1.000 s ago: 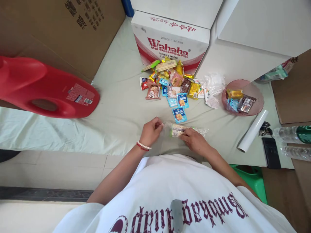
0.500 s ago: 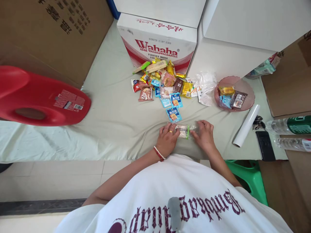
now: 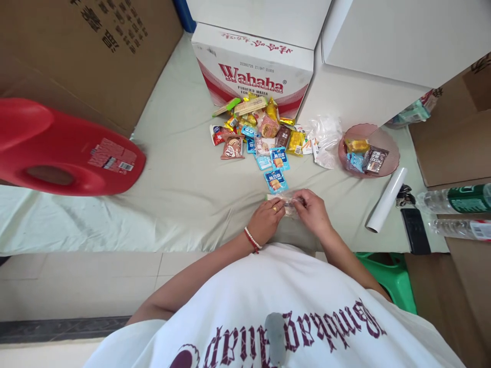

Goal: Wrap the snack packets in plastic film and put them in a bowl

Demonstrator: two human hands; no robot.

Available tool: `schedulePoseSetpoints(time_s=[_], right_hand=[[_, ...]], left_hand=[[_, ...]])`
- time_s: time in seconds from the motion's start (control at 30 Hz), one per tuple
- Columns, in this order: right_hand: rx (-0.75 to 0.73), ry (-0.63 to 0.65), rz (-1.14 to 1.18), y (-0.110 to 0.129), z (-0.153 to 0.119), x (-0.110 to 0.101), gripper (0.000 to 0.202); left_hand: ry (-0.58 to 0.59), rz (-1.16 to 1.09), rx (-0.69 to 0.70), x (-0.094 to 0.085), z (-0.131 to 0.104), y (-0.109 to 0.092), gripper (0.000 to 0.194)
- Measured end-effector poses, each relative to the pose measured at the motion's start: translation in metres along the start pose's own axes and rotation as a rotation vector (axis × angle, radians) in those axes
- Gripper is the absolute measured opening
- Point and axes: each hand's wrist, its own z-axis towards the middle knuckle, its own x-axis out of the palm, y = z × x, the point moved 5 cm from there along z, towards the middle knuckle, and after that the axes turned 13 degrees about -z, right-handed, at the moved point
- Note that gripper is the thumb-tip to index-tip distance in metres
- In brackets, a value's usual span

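Note:
A small clear plastic bag (image 3: 288,209) with pale snack packets inside lies at the table's front edge, partly hidden by my fingers. My left hand (image 3: 265,221) is closed on its left part, fingers curled over it. On the other side, my right hand (image 3: 313,210) pinches the bag with thumb and fingers, close to the left fingertips. Just beyond the hands lies a blue snack packet (image 3: 275,180), with another blue packet (image 3: 279,158) above it. Behind these is a heap of mixed wrapped snacks (image 3: 264,145), with a wafer packet (image 3: 250,106) on top.
A pink bowl (image 3: 391,158) holding several snacks stands right, beside crumpled clear bags (image 3: 325,138). Further right are a white roll (image 3: 386,200), keys, a phone (image 3: 416,231) and bottles (image 3: 466,199). A red jug (image 3: 72,148) stands left; a Wahaha carton (image 3: 253,66) is behind.
My right hand has moved left, bringing the bag's right end in towards my left hand. The green-ended part of the packet on the right no longer shows there.

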Motion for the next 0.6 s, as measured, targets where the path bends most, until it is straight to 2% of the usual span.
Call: schedulePoseSetpoints(time_s=[0.1,0.17,0.3,0.4,0.47,0.6], right_hand=[[-0.08,0.045,-0.081,0.013,0.008,0.024,0.02],[-0.093,0.058,-0.104,0.014,0.009,0.033,0.023],[-0.126,0.052,-0.063,0.013,0.003,0.034,0.021],[-0.126,0.024,0.0,0.011,-0.001,0.031,0.02],[-0.092,0.008,0.051,0.008,-0.003,0.031,0.02],[0.08,0.016,0.23,-0.005,-0.004,0.036,0.02]], left_hand=[[0.002,-0.092,0.057,-0.006,-0.001,0.003,0.037],[-0.05,-0.188,0.07,-0.014,-0.003,0.009,0.048],[-0.221,-0.229,-0.08,-0.033,-0.002,0.025,0.059],[-0.172,-0.153,-0.186,-0.034,0.007,0.031,0.044],[-0.133,-0.126,-0.193,-0.034,0.012,0.03,0.028],[-0.032,-0.074,-0.125,-0.029,0.018,0.022,0.029]])
